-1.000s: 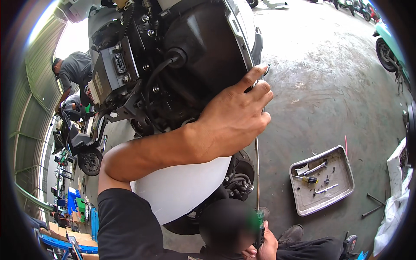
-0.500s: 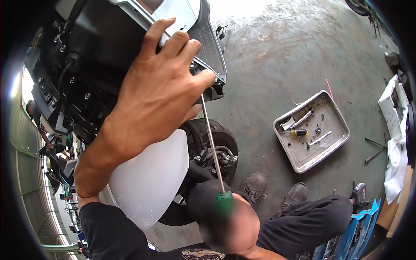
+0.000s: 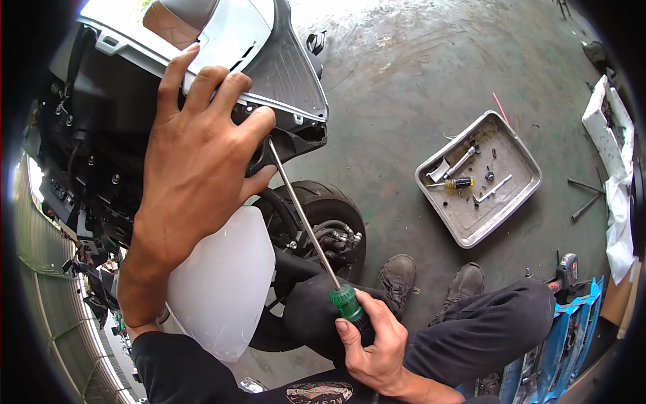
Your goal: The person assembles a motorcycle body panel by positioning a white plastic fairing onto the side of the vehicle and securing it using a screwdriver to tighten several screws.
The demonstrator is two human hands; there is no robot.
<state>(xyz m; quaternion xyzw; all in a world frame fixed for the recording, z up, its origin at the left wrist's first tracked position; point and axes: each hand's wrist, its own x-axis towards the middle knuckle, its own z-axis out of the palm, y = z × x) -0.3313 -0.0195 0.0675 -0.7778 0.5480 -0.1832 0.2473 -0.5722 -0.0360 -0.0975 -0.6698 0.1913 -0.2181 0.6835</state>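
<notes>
My left hand (image 3: 198,148) is spread over the edge of a two-wheeler's grey-and-black body panel (image 3: 286,84). Its fingers hook over the pale rim, with the thumb lower down, beneath the edge. In my right hand (image 3: 380,347) is a long screwdriver (image 3: 306,225) with a green and black handle, held low in front of me. The steel shaft slants up and left, and its tip reaches the panel's underside beside my left thumb and forefinger. Those fingers and the shadow hide what the tip touches.
Below my left hand sits a white translucent panel (image 3: 225,279), near a black tyre (image 3: 336,202). A metal tray (image 3: 464,239) on the floor holds a yellow-and-black screwdriver (image 3: 459,182) and small parts. At lower right are a cordless power tool (image 3: 567,269) and a blue rack (image 3: 565,337).
The whole view has shifted, moving the panel and my left hand leftward in the picture. My right hand, blurred before, now shows clearly around the screwdriver handle. The shaft still reaches the panel.
</notes>
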